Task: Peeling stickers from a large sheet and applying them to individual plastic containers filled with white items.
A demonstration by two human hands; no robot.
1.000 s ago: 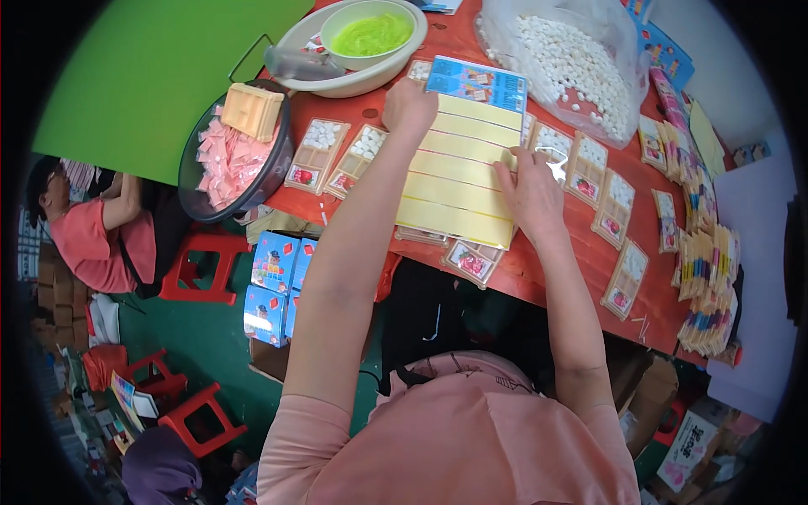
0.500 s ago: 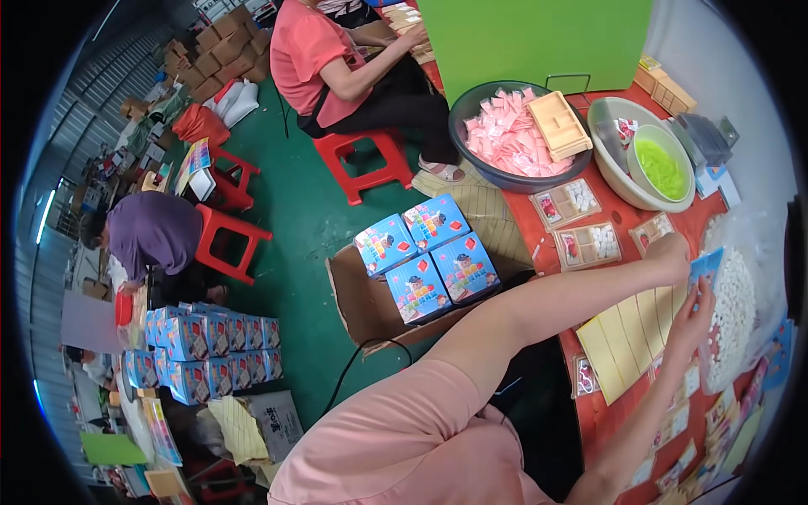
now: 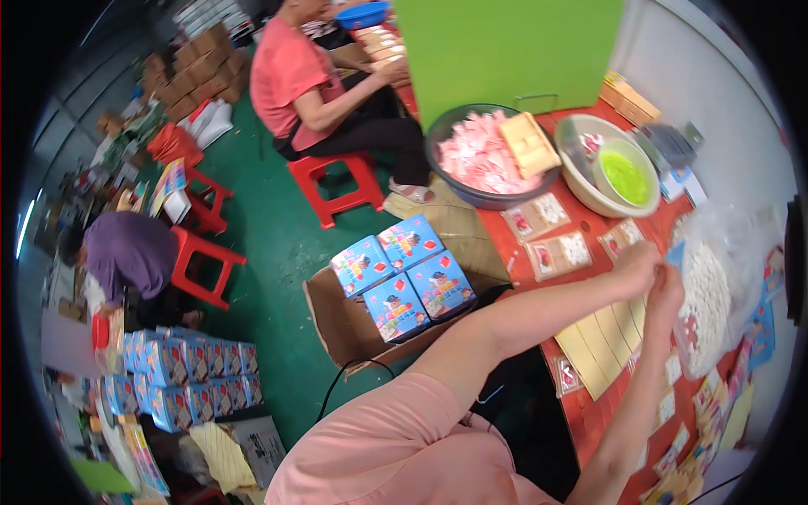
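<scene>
My left hand (image 3: pixel 637 268) and my right hand (image 3: pixel 665 295) meet over the right side of the red table, both closed, with their fingertips partly hidden. A small blue card (image 3: pixel 676 254) shows just beyond them, mostly covered by the hands. Right beside them lies a clear plastic bag (image 3: pixel 705 307) of small white pieces. Under my forearms is a yellow slatted sheet (image 3: pixel 602 343). Small compartment trays (image 3: pixel 559 256) with red and white contents lie just past my left forearm.
Farther back stand a dark basin (image 3: pixel 484 160) of pink packets with a beige tray on top, and a pale basin (image 3: pixel 581 181) holding a green bowl. An open carton (image 3: pixel 332 316) with blue boxes sits left of the table. Two people work on red stools.
My hands have come together, and the blue card that stood out between them is now mostly hidden. The whole view has shifted, so most things appear farther left and lower.
</scene>
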